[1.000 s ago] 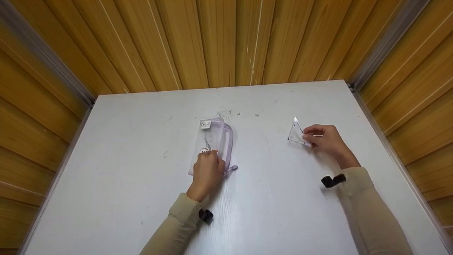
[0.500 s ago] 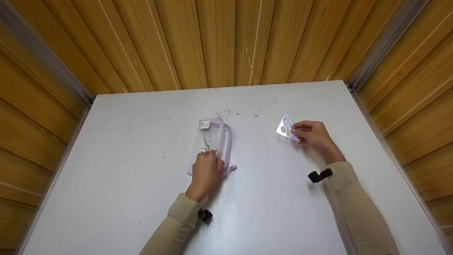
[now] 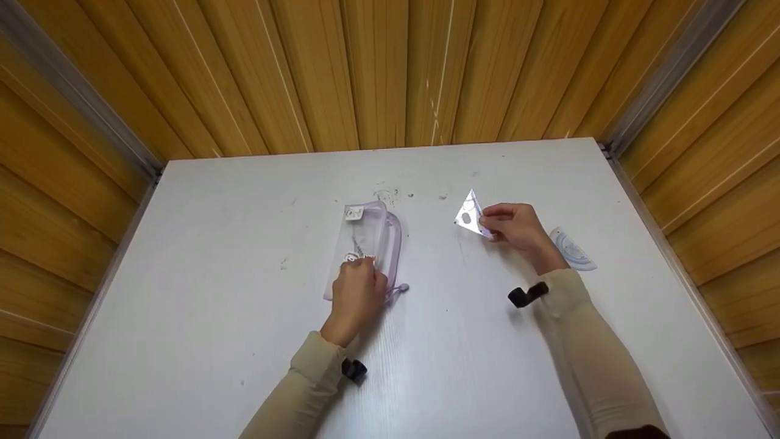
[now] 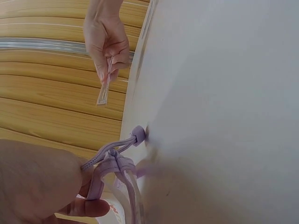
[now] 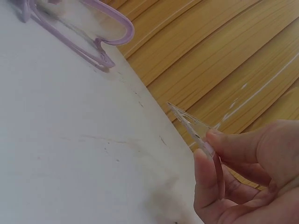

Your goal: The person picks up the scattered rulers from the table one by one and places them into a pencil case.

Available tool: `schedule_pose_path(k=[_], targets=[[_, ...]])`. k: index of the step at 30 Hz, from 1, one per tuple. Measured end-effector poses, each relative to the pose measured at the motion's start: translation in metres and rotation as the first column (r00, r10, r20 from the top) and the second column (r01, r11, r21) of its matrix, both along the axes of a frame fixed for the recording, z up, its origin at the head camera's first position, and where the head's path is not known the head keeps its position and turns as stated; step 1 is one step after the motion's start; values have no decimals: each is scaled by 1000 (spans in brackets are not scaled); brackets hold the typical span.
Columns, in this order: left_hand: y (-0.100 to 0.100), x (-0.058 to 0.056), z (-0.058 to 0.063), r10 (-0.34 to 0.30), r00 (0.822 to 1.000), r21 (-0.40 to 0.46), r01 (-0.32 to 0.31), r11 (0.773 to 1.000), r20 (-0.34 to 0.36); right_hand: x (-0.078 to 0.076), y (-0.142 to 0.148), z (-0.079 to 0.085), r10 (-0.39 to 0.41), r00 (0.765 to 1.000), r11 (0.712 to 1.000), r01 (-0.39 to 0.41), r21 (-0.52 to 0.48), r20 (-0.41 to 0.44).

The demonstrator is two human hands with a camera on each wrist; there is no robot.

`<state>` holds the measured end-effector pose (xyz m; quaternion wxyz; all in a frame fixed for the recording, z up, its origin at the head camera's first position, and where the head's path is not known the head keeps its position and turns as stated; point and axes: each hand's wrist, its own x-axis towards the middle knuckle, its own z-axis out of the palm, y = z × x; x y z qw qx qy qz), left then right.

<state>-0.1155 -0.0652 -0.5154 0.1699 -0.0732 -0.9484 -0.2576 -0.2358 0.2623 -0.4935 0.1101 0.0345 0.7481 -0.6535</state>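
A clear pencil case (image 3: 369, 235) with lilac edging lies on the white table, with printed patches on its front. My left hand (image 3: 355, 296) grips the lilac edge at its near end. In the left wrist view, a lilac zip-pull cord (image 4: 138, 134) sticks out beside the fingers. The case's zipped side gapes open to the right. My right hand (image 3: 518, 228) pinches a clear set square (image 3: 468, 217) by one edge between thumb and fingers, to the right of the case. The right wrist view shows the set square (image 5: 189, 128) nearly edge-on, raised over the table.
A clear protractor (image 3: 573, 251) lies on the white table (image 3: 451, 366), right behind the right wrist. Wood-patterned walls (image 3: 378, 73) enclose the table's back and both sides.
My right hand has moved left toward the pencil case with the set square, which has turned to catch the light. The protractor has come into view behind it. The left hand stays put.
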Motion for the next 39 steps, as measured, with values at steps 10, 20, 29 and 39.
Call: schedule_pose_path(k=[10,20,29,39], targets=[[0,0,-1,7,1000,3,-7,1000,-21,-6,-27,2,21,999,999,-22,26,29],[-1,0,2,6,1000,0,-6,1000,1,-14,-57,2,47,998,998,-49,39,48],[3,-1,0,12,1000,0,-12,1000,10,-20,-85,-1,55,995,996,-60,67,79],[5,-1,1,10,1000,-21,-10,1000,-15,-22,-110,-11,89,996,996,-89,18,28]])
